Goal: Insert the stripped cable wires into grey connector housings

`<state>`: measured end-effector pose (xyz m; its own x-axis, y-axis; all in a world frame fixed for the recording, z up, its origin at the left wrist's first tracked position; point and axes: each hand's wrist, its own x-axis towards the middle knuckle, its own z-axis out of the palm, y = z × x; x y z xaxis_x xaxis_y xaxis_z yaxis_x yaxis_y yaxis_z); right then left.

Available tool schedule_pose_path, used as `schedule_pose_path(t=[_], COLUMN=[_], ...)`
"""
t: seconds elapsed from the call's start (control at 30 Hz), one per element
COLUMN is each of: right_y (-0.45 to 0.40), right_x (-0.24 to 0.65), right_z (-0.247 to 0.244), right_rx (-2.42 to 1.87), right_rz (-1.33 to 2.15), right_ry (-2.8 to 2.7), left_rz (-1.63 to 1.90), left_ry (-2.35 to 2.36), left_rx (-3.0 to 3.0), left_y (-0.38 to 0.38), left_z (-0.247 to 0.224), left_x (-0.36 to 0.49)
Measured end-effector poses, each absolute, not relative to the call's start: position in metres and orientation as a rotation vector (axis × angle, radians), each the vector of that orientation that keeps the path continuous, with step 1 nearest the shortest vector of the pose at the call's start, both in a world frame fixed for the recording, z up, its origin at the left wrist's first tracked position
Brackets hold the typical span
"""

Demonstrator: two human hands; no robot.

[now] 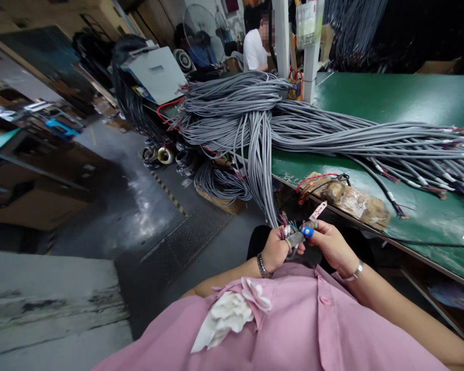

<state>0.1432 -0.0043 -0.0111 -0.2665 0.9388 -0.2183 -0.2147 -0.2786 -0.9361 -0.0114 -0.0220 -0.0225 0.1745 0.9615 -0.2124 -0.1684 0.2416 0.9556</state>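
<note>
My left hand point(277, 249) is closed round the ends of grey cables, and thin coloured wires point(286, 222) fan out above its fingers. Tape wraps some of its fingers. My right hand point(330, 243) meets it, with thumb and forefinger pinched at the wires. A blue cover point(307, 232) sits on the right thumb. A pale pink flat strip point(318, 210) with small holes sticks out above the right fingers; its lower part is hidden. The held cables point(261, 165) hang down from a large grey pile point(232, 105) on the green table.
Along the green table point(386, 98) more grey cables point(371, 136) stretch right, with stripped ends. A wrapped wooden block point(350, 198) lies at the near edge. Coiled cables point(222, 183) rest low by the table. Behind a white post point(280, 36) is a person in white point(254, 49).
</note>
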Motion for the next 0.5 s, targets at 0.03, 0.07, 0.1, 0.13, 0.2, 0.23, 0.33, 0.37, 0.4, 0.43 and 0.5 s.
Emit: schedule_pose_path(t=[0.03, 0.07, 0.1, 0.13, 0.2, 0.23, 0.33, 0.37, 0.4, 0.43, 0.5], right_y=[-0.0050, -0.0060, -0.0073, -0.0086, -0.0109, -0.0118, -0.0127, -0.0125, -0.0123, -0.0121, -0.0118], right_x=[0.1424, 0.1413, 0.1401, 0.1388, 0.1362, 0.1350, 0.1330, 0.1329, 0.1330, 0.1334, 0.1346], right_z=[-0.0106, -0.0100, -0.0094, -0.0087, -0.0075, -0.0071, -0.0068, -0.0071, -0.0074, -0.0079, -0.0091], right_rx=[-1.063, -1.053, -1.045, -1.038, -1.026, -1.020, -1.012, -1.013, -1.012, -1.009, -0.999], right_rz=[1.691, 1.695, 1.692, 1.683, 1.660, 1.651, 1.633, 1.629, 1.630, 1.636, 1.653], right_ry=[-1.044, -1.029, -1.011, -0.993, -0.960, -0.949, -0.939, -0.944, -0.951, -0.961, -0.975], left_rz=[1.015, 1.020, 1.027, 1.037, 1.061, 1.073, 1.092, 1.102, 1.114, 1.129, 1.157], left_ry=[1.067, 1.074, 1.084, 1.094, 1.119, 1.132, 1.152, 1.154, 1.155, 1.156, 1.162], left_rx=[0.971, 0.965, 0.961, 0.957, 0.951, 0.947, 0.931, 0.926, 0.922, 0.920, 0.917], left_y=[-0.0220, -0.0219, -0.0218, -0.0215, -0.0209, -0.0205, -0.0197, -0.0196, -0.0195, -0.0195, -0.0197], left_z=[-0.0230, -0.0233, -0.0235, -0.0237, -0.0238, -0.0238, -0.0241, -0.0244, -0.0247, -0.0251, -0.0260], left_x=[-0.0112, -0.0109, -0.0104, -0.0098, -0.0086, -0.0081, -0.0073, -0.0073, -0.0074, -0.0075, -0.0078])
